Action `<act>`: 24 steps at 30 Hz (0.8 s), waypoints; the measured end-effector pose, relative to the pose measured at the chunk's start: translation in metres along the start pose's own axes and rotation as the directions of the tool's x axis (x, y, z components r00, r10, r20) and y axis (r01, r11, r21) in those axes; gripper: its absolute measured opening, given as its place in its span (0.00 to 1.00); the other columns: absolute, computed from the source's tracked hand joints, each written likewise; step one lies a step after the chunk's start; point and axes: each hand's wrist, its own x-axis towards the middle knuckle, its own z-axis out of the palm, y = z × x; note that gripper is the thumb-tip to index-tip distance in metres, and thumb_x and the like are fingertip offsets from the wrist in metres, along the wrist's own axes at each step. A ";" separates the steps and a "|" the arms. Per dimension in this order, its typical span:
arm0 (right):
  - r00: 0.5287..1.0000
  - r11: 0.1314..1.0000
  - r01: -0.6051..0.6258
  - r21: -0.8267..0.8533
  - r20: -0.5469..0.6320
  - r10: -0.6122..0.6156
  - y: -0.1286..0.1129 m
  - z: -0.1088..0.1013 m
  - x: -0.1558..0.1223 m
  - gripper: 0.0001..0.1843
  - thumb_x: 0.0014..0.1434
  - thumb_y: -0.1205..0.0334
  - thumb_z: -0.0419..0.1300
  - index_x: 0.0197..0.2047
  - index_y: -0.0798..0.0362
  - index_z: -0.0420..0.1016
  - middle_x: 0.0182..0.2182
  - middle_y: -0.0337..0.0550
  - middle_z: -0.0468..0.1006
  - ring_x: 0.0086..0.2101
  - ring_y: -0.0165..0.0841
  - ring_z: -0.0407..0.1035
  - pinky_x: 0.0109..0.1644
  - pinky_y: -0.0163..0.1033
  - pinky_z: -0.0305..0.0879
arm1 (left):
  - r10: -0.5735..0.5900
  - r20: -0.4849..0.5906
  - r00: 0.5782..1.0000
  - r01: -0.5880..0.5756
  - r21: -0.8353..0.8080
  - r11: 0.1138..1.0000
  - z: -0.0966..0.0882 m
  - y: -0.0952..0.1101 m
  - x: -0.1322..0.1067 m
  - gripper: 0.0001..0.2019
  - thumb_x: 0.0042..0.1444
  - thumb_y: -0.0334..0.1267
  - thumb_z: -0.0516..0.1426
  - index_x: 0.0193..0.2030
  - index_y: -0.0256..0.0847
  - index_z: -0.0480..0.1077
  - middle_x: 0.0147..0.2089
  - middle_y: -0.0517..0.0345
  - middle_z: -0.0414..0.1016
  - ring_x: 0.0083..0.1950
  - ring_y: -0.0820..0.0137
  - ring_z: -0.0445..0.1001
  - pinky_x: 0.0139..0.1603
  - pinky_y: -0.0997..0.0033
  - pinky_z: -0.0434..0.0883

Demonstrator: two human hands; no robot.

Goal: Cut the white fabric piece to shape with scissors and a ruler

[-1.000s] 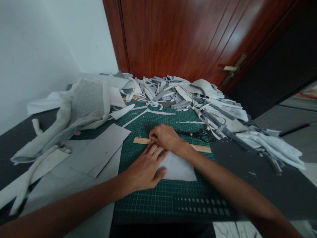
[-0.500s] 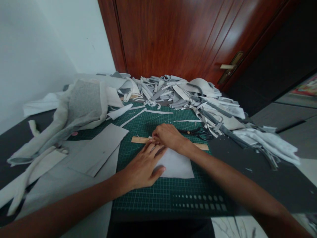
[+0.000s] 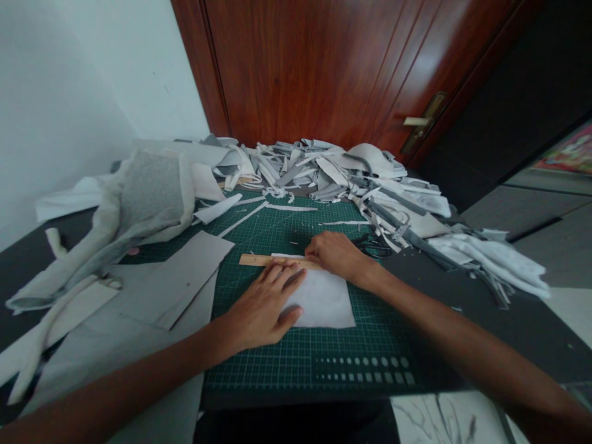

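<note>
My left hand (image 3: pixel 261 305) lies flat with its fingers spread, pressing on a white fabric piece (image 3: pixel 319 300) just below a wooden ruler (image 3: pixel 263 260). The ruler rests across the fabric's upper part, on a green cutting mat (image 3: pixel 305 361). My right hand (image 3: pixel 335 254) is curled over the ruler further right, and it hides that part of the ruler. Black-handled scissors (image 3: pixel 372 246) lie just beyond my right hand, mostly hidden by it.
Flat grey fabric sheets (image 3: pixel 178 274) and a grey garment (image 3: pixel 152 194) lie left of the mat. A heap of grey and white scraps (image 3: pixel 324 169) lies along the far side, against a wooden door (image 3: pixel 300 61). Thin white strips lie on the mat.
My right hand has moved rightward along the ruler, and the top edge of the white fabric now shows above the ruler. My left hand stays on the fabric.
</note>
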 end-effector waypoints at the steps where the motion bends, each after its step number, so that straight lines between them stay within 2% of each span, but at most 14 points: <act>1: 1.000 1.000 -0.009 -0.008 0.006 0.009 0.004 0.000 -0.004 0.13 0.67 0.65 0.58 0.39 0.51 0.86 0.39 0.49 0.86 0.40 0.37 0.78 0.38 0.36 0.61 | -0.003 -0.003 1.000 0.003 -0.001 1.000 0.000 0.000 0.000 0.31 0.69 0.45 0.53 0.75 0.34 0.57 0.74 0.37 0.60 0.76 0.46 0.55 0.76 0.38 0.55; 12: 0.993 0.990 -0.099 -0.102 0.057 0.105 0.046 0.003 -0.047 0.14 0.68 0.66 0.57 0.36 0.51 0.85 0.41 0.50 0.85 0.41 0.40 0.79 0.38 0.36 0.64 | -0.017 0.018 1.000 0.016 0.059 0.998 -0.001 0.001 0.002 0.31 0.69 0.46 0.53 0.75 0.34 0.57 0.75 0.36 0.59 0.75 0.45 0.57 0.74 0.37 0.58; 17: 0.986 0.982 -0.160 -0.102 0.037 0.164 0.063 0.008 -0.060 0.13 0.67 0.65 0.58 0.36 0.51 0.85 0.39 0.49 0.86 0.40 0.41 0.80 0.39 0.38 0.67 | -0.010 0.012 1.000 0.010 0.054 0.999 -0.001 0.000 0.002 0.31 0.69 0.45 0.53 0.75 0.35 0.56 0.75 0.39 0.59 0.76 0.47 0.56 0.76 0.39 0.56; 20: 0.979 0.978 -0.202 -0.058 -0.039 0.200 0.065 0.008 -0.061 0.12 0.69 0.62 0.58 0.42 0.49 0.85 0.45 0.47 0.86 0.44 0.40 0.80 0.43 0.38 0.69 | -0.002 0.002 1.000 0.002 0.039 0.999 0.000 0.001 0.002 0.31 0.69 0.44 0.53 0.75 0.35 0.56 0.75 0.39 0.59 0.76 0.47 0.56 0.77 0.39 0.55; 22: 0.964 0.978 -0.202 0.058 -0.167 0.209 0.063 0.005 -0.055 0.12 0.70 0.60 0.58 0.47 0.49 0.84 0.48 0.46 0.86 0.45 0.38 0.80 0.46 0.38 0.70 | 0.004 0.007 1.000 -0.004 0.038 0.999 0.000 0.001 0.001 0.31 0.69 0.43 0.53 0.75 0.35 0.56 0.75 0.39 0.59 0.76 0.48 0.55 0.77 0.39 0.54; 24: 0.917 0.962 -0.164 0.218 -0.327 0.230 0.062 0.001 -0.045 0.15 0.70 0.60 0.57 0.55 0.51 0.81 0.51 0.46 0.85 0.42 0.37 0.80 0.49 0.39 0.71 | 0.008 0.012 1.000 -0.009 0.050 0.999 -0.001 0.002 0.001 0.31 0.69 0.42 0.53 0.75 0.33 0.56 0.75 0.38 0.58 0.77 0.48 0.54 0.77 0.39 0.54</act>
